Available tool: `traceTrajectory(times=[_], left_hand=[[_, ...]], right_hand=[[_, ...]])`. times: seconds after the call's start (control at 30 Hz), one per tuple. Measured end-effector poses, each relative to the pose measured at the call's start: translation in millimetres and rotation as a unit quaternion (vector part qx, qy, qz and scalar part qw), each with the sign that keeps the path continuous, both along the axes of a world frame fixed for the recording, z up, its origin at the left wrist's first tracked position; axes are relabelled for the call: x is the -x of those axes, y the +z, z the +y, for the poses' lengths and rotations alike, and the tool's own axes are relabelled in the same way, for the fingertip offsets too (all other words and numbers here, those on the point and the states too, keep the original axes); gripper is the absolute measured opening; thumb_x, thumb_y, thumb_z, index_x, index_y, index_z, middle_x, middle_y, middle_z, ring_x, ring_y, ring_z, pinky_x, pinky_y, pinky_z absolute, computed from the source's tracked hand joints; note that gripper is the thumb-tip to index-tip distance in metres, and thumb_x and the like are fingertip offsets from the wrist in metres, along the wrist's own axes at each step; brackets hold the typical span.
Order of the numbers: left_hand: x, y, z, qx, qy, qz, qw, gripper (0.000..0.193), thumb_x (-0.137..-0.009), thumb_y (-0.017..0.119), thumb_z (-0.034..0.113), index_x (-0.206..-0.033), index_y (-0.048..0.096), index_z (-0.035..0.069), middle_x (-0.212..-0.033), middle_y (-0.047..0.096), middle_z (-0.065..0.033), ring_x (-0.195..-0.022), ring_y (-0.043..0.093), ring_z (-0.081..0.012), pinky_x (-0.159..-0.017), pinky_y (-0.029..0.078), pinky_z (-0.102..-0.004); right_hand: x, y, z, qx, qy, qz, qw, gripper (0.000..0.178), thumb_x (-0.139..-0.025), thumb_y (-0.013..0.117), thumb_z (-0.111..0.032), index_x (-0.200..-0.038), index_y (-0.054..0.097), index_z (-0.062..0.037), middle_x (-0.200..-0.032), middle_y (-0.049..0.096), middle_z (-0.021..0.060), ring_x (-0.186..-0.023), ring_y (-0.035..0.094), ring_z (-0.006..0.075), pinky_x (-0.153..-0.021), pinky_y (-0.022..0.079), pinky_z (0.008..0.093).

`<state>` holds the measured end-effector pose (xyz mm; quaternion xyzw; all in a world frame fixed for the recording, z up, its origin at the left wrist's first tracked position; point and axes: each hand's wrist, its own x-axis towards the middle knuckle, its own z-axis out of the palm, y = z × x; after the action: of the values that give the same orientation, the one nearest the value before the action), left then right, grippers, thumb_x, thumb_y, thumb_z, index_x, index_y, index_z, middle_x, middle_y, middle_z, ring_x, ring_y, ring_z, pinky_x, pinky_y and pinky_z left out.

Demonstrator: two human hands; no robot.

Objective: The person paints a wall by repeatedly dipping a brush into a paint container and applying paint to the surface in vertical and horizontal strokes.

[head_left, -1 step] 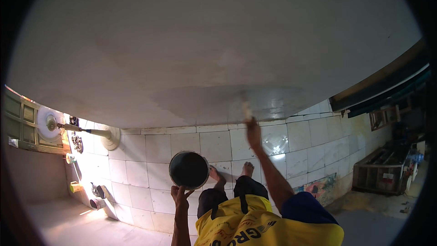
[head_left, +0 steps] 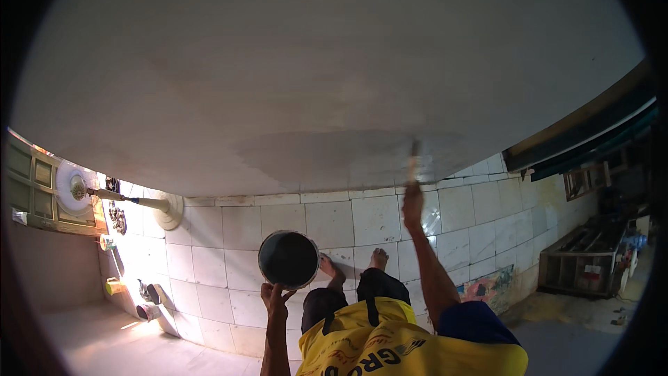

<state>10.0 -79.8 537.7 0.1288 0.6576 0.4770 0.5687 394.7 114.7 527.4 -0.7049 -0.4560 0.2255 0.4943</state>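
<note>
- We judge the step in hand to be a brush stroke over the pale wall (head_left: 334, 49): the brush (head_left: 415, 157) stands at the right part of a darker, damp-looking patch (head_left: 306, 157) low on it.
- Our right hand (head_left: 412, 210) has its fingers closed around the brush handle, the head pointing away to the far side; blur keeps us from telling whether the bristles touch.
- Our left hand (head_left: 275, 297) grips the near rim of a round bucket (head_left: 288, 232), thumb and fingers pinching the edge, and holds it over the tiled floor (head_left: 243, 230), left of our feet.
- As we judge it, another stroke calls for a firm handle grip and light, even pressure, while reloading calls for bringing the brush left and near, over a level bucket.
- The bucket's mouth faces up; inside we see only dark grey, and cannot tell liquid from bare bottom.
- Far to the left, beyond a pedestal fan (head_left: 71, 188), sit a yellow container (head_left: 114, 285) and a dark pot (head_left: 147, 312), contents too small to make out.
</note>
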Motion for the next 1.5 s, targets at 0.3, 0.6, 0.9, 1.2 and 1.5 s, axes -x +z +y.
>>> traceTrajectory(times=[0.3, 0.6, 0.9, 1.2, 1.5], left_hand=[[22, 0, 1, -0.035, -0.012, 0.011, 0.999, 0.033, -0.083, 0.065, 0.019, -0.094, 0.040, 0.001, -0.087, 0.054, -0.0137, -0.083, 0.065, -0.0266, -0.074, 0.060, -0.0471], [38, 7, -13, -0.041, 0.053, -0.015, 0.998, 0.026, -0.083, 0.063, 0.010, -0.089, 0.039, 0.004, -0.082, 0.050, -0.0072, -0.076, 0.062, -0.0184, -0.069, 0.063, -0.0437], [51, 2, -20, -0.018, 0.084, -0.004, 0.996, 0.027, -0.082, 0.063, 0.012, -0.090, 0.039, 0.003, -0.085, 0.052, -0.0096, -0.079, 0.063, -0.0205, -0.070, 0.062, -0.0448], [60, 10, -9, -0.010, 0.111, -0.003, 0.994, 0.028, -0.080, 0.063, 0.010, -0.092, 0.039, 0.002, -0.087, 0.050, -0.0111, -0.082, 0.062, -0.0236, -0.071, 0.062, -0.0459], [133, 19, 5, -0.009, 0.054, -0.011, 0.998, 0.029, -0.082, 0.065, 0.014, -0.091, 0.040, 0.002, -0.088, 0.051, -0.0108, -0.083, 0.062, -0.0216, -0.074, 0.061, -0.0454]], right_hand=[[115, -24, 38, -0.007, 0.011, 0.249, 0.968, 0.022, -0.099, 0.044, -0.030, -0.096, 0.046, -0.0083, -0.070, 0.045, 0.0058, -0.058, 0.043, 0.0195, -0.048, 0.035, 0.0321], [190, -28, 55, -0.035, 0.198, 0.065, 0.977, 0.030, -0.097, 0.047, -0.032, -0.092, 0.049, -0.0028, -0.069, 0.048, 0.0108, -0.060, 0.047, 0.0292, -0.056, 0.039, 0.0410], [31, 50, 9, 0.024, -0.082, 0.297, 0.951, 0.016, -0.097, 0.048, -0.027, -0.095, 0.047, -0.0118, -0.065, 0.043, -0.0029, -0.050, 0.041, 0.0044, -0.038, 0.036, 0.0218], [300, 38, 65, 0.151, 0.218, 0.348, 0.899, 0.018, -0.096, 0.049, -0.023, -0.091, 0.045, -0.0055, -0.068, 0.052, 0.0046, -0.052, 0.053, 0.0135, -0.048, 0.047, 0.0301], [244, 14, 74, 0.043, 0.149, 0.141, 0.978, 0.024, -0.094, 0.054, -0.031, -0.083, 0.052, -0.0100, -0.058, 0.042, -0.0024, -0.045, 0.042, 0.0083, -0.040, 0.035, 0.0274]])
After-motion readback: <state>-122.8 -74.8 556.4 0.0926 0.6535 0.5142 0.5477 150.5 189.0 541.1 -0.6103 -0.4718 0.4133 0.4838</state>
